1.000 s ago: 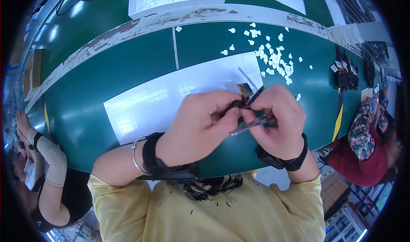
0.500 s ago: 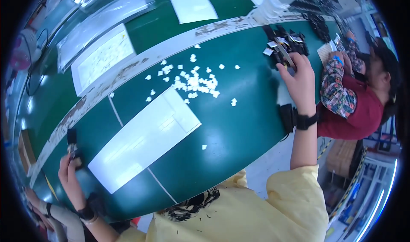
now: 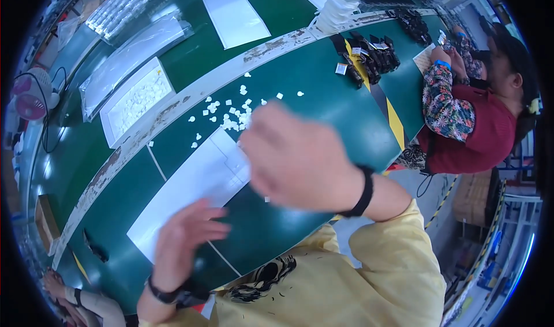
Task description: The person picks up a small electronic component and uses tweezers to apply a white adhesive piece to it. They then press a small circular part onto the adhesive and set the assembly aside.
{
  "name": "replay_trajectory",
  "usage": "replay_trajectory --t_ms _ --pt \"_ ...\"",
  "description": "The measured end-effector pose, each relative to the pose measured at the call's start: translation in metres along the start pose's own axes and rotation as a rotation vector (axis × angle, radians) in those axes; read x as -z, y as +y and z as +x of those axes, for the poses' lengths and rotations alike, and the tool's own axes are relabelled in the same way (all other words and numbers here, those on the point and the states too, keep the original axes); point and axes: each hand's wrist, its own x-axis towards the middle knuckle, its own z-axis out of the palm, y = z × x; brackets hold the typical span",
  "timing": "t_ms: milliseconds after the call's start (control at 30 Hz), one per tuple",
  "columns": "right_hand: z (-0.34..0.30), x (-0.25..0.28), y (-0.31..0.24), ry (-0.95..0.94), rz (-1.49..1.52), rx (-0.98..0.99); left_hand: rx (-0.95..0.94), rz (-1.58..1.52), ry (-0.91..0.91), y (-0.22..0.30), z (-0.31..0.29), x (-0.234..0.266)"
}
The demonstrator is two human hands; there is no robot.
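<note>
My left hand (image 3: 183, 236) hovers over the lower part of a white sheet (image 3: 179, 197), fingers stretched apart and nothing visible in them. My right hand (image 3: 297, 157) is in front of the sheet's far right end, smeared by motion; whatever its curled fingers hold, if anything, is hidden. Small white pieces (image 3: 234, 119) lie scattered beyond the sheet, some behind my right hand. A slim black part (image 3: 94, 247) rests alone at the table's left. Several black parts with small pale squares (image 3: 375, 55) form a heap at the far right.
A white box of small white pieces (image 3: 107, 122) stands beyond the worn pale ledge (image 3: 190, 84). Plastic-wrapped material (image 3: 135, 58) lies behind it. Another person (image 3: 470, 125) sits at the right. A pink fan (image 3: 32, 99) stands far left; a second person's hands (image 3: 55, 283) are near the left edge.
My left hand has let go of the black part, left on the table, and moved right. My right hand has come from the black heap to the middle. The view has shifted.
</note>
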Motion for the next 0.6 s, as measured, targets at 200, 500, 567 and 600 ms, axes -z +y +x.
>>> replay_trajectory --t_ms 200,500,567,600 --pt "-0.017 -0.025 -0.03 -0.078 0.501 0.114 0.072 -0.356 0.126 -0.018 0.04 -0.021" --pt "-0.015 -0.053 0.021 -0.198 1.152 -0.634 0.006 -0.149 0.323 -0.02 0.046 0.021" --pt "-0.013 -0.062 0.017 -0.088 1.463 -0.816 0.015 -0.109 0.29 -0.021 0.045 0.024" --pt "-0.012 -0.066 0.017 -0.105 1.465 -0.822 0.019 -0.119 0.302 -0.021 0.044 0.025"
